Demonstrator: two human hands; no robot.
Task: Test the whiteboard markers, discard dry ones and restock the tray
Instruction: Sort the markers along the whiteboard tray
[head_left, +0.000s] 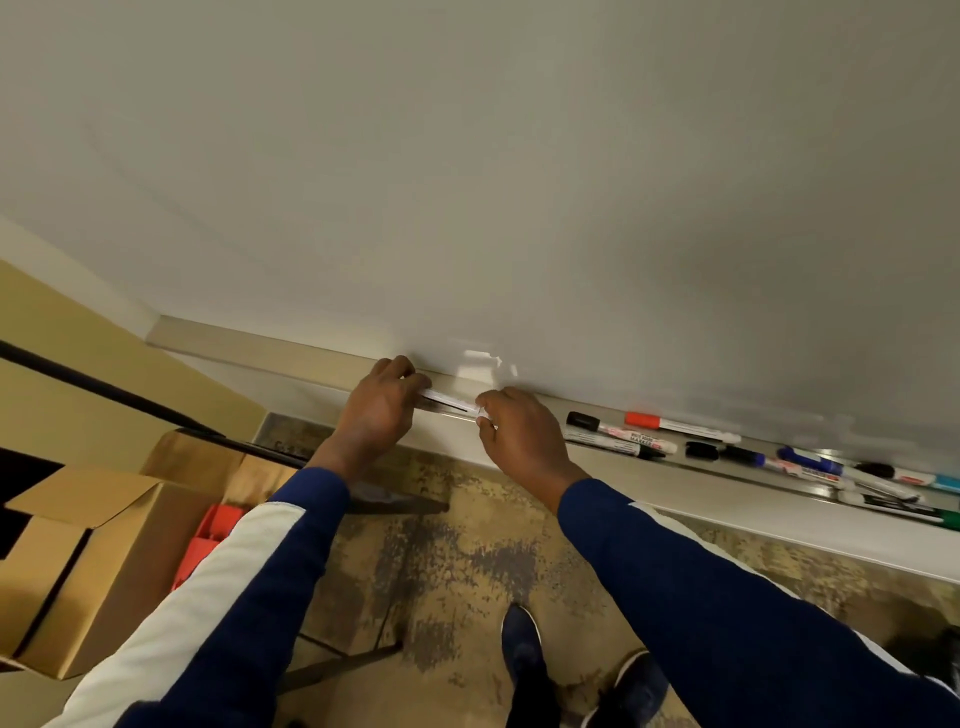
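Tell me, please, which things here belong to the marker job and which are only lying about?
For the job: the marker held between the left hand and the right hand; the other markers on the tray; the whiteboard.
Only lying about, it seems: the cardboard box; the red thing next to it.

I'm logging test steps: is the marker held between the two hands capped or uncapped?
Cannot tell: the left hand grips one end of the marker and the right hand pinches the other, hiding both tips.
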